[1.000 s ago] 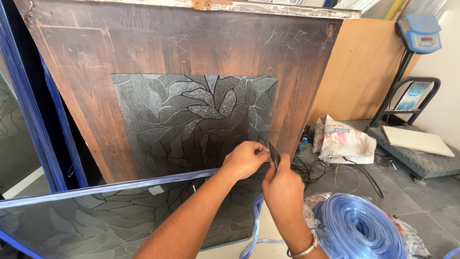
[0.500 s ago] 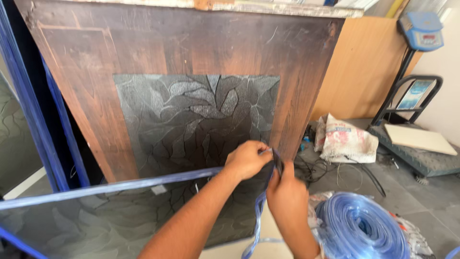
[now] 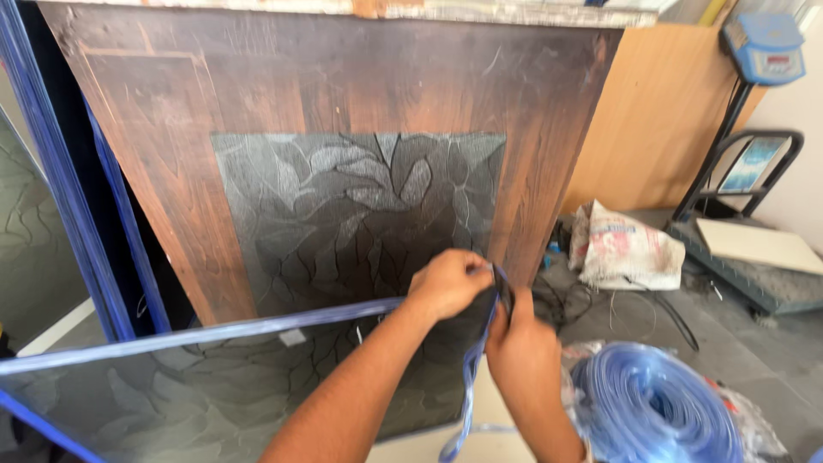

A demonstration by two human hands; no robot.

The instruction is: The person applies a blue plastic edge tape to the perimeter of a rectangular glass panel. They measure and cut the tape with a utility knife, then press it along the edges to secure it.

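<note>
My left hand point(image 3: 447, 283) grips a clear blue plastic strip point(image 3: 470, 377) at the top right corner of a dark leaf-patterned panel point(image 3: 197, 394) that lies tilted in front of me. My right hand point(image 3: 521, 347) is just below and right of it, fingers closed on the same strip where it bends over the corner. The strip runs along the panel's top edge point(image 3: 214, 333) to the left and hangs down between my forearms. A coil of the same blue strip point(image 3: 651, 407) lies on the floor at the right.
A big brown wooden door point(image 3: 343, 94) with a dark leaf-patterned inset stands upright behind the panel. Blue-edged panels point(image 3: 60, 171) lean at the left. A white sack point(image 3: 626, 249), black cables, a platform scale point(image 3: 754, 257) and a plywood board point(image 3: 660, 120) are at the right.
Both hands stay at the panel's corner; my right hand has shifted slightly down along the strip. The view has drifted a little.
</note>
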